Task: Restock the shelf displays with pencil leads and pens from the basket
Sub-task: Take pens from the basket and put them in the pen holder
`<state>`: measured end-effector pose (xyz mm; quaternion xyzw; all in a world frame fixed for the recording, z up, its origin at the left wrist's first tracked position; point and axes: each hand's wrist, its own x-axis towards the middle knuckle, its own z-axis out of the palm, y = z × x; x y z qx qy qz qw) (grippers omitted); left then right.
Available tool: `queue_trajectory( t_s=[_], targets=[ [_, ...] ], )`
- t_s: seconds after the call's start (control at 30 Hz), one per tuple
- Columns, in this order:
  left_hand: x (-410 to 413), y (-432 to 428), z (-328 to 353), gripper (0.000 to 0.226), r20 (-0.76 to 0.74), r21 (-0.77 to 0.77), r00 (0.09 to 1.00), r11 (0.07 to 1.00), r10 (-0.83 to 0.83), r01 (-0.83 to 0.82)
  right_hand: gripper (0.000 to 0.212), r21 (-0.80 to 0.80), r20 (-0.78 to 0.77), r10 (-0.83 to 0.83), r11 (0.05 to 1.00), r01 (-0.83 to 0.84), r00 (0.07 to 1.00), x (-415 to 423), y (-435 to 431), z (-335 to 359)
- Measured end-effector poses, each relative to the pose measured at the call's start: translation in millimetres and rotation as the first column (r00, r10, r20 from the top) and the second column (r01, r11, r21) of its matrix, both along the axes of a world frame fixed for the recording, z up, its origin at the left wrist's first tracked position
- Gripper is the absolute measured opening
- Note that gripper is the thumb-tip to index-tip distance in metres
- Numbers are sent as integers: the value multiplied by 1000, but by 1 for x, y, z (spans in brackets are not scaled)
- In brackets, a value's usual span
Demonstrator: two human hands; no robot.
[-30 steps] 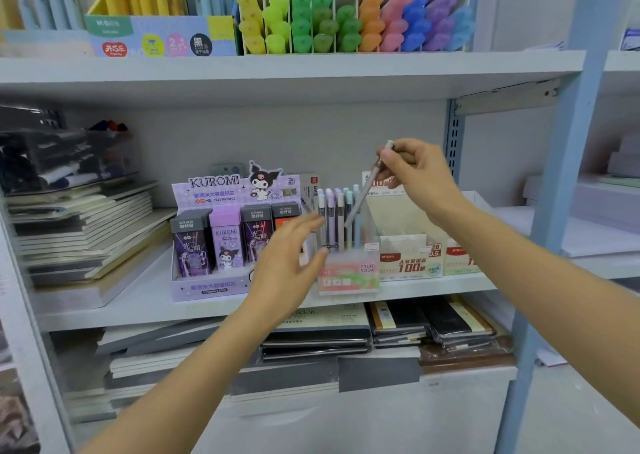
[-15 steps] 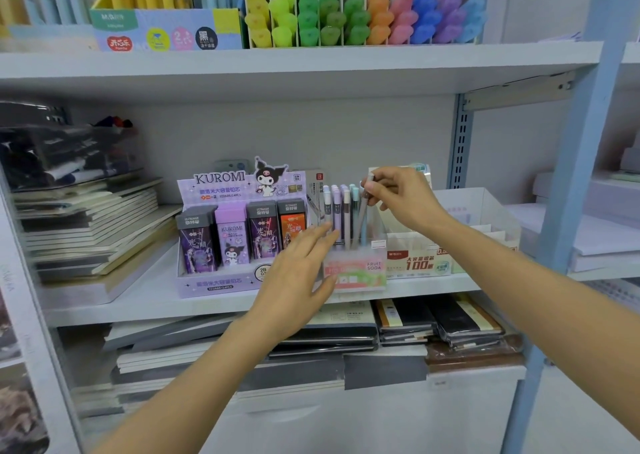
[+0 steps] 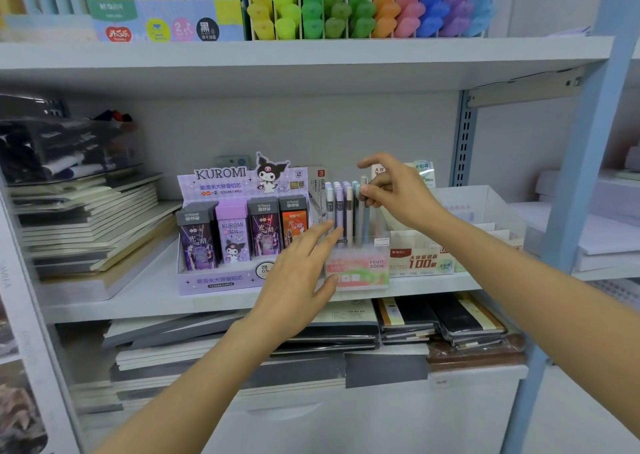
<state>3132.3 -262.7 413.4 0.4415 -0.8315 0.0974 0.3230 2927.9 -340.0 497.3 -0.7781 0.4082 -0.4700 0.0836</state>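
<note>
Just left of the left hand (image 3: 297, 280) stood the lead boxes (image 3: 232, 234). That hand lay spread, its straight fingers against the pen holder (image 3: 360, 268), likely to steady it. Above and right of it, the right hand (image 3: 398, 194) pinched the top of a pen (image 3: 362, 216) that stood upright at the holder's right end, apparently seating it.

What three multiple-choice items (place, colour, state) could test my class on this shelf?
1. Beside the Fruit Soda pen holder, the Kuromi box stands: A) right B) left C) above
2. The Kuromi box is mainly: A) purple B) red C) green
3. The right hand: A) hangs open B) holds a notebook C) pinches a pen in the holder

B: the box is left of the holder. A: its card is lilac-purple. C: thumb and fingers grip the pen's top.
</note>
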Motion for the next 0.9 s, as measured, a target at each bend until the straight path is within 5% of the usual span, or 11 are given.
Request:
queue_trajectory(
  t_s=[0.33,0.53,0.6,0.7,0.9],
  targets=[
    [0,5,0,69,-6,10,1000,1000,-7,7,23,-73,-9,-177,982,176,984,10,-1,-8],
    [16,28,-56,45,-194,-177,981,983,12,-47,14,-172,102,187,971,-168,977,27,69,-48],
    [26,36,-97,33,-210,-163,976,983,53,-88,20,-41,40,330,944,-329,943,41,90,-88],
    [43,49,-176,23,-85,104,991,990,103,-94,25,261,-102,428,883,-391,898,63,102,-169],
    [69,94,-334,38,254,611,948,727,194,-313,21,733,-366,524,672,-109,769,74,92,-352]
  ],
)
